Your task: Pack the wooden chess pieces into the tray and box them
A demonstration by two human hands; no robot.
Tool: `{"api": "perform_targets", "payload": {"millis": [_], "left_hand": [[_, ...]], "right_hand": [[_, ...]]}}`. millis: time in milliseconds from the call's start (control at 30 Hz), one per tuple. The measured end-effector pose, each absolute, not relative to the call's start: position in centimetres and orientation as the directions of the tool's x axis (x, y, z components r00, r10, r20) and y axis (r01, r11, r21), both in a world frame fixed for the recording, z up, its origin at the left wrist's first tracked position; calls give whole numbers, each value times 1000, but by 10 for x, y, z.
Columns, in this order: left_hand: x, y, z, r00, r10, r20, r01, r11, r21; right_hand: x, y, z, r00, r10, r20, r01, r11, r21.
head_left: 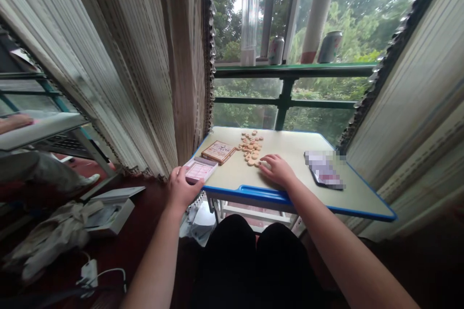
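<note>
My left hand (184, 188) grips the near-left side of a shallow open box (200, 169), its thumb along the front and its fingers over the left edge. A printed grid pattern shows inside the box. Behind it lies the box lid (219, 151), brown-edged with dark characters on top. Several round wooden chess pieces (250, 146) are spread in a loose cluster to the right of the lid. My right hand (277, 170) rests low over the table, thumb and fingers apart, fingertips at the nearest chess piece (257, 164). Whether they touch it is too small to tell.
The pale table (290, 147) has a blue rim and a front pen groove (263, 193). A blurred, phone-like object (325, 169) lies to the right. Cans (330, 47) and stacked cups (319, 14) stand on the window ledge. At far left, another person's hand (16, 123) rests on a table.
</note>
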State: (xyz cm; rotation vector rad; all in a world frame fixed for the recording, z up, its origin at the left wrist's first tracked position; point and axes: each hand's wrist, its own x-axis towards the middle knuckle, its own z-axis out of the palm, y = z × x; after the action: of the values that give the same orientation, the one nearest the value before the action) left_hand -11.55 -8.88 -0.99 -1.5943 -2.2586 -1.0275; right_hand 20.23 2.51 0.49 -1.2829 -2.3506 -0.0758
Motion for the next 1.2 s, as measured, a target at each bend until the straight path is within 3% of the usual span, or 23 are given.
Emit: {"api": "perform_targets", "payload": {"millis": [167, 367, 533, 600, 667, 767, 833, 967, 1033, 1200], "left_hand": [[-95, -78, -17, -251, 860, 445, 939, 105, 328], [-63, -60, -4, -341, 868, 362, 924, 237, 301], [-48, -45, 8, -354, 871, 341, 915, 247, 318], [-51, -31, 14, -315, 861, 400, 926, 187, 327], [-59, -8, 22, -177, 886, 428, 933, 13, 359], [-71, 35, 34, 99, 955, 280, 819, -238, 522], [-76, 61, 39, 141, 966, 217, 749, -247, 615], [-76, 94, 41, 155, 983, 97, 847, -183, 499], [-74, 101, 37, 110, 988, 111, 901, -146, 409], [-72, 104, 29, 96, 983, 157, 965, -130, 226]], "right_hand": [[201, 23, 4, -483, 782, 393, 813, 568, -131], [207, 32, 0, -382, 787, 484, 840, 514, -173], [209, 34, -4, -302, 842, 447, 883, 424, -201], [207, 32, -5, -330, 824, 461, 872, 453, -184], [207, 32, -3, -401, 782, 478, 837, 524, -156], [209, 40, 4, -559, 687, 465, 729, 674, -120], [213, 53, 11, -567, 679, 467, 705, 693, -151], [212, 81, 18, -414, 802, 431, 758, 566, -323], [206, 90, 16, -381, 815, 436, 753, 547, -365], [191, 95, 12, -565, 766, 307, 675, 643, -363]]}}
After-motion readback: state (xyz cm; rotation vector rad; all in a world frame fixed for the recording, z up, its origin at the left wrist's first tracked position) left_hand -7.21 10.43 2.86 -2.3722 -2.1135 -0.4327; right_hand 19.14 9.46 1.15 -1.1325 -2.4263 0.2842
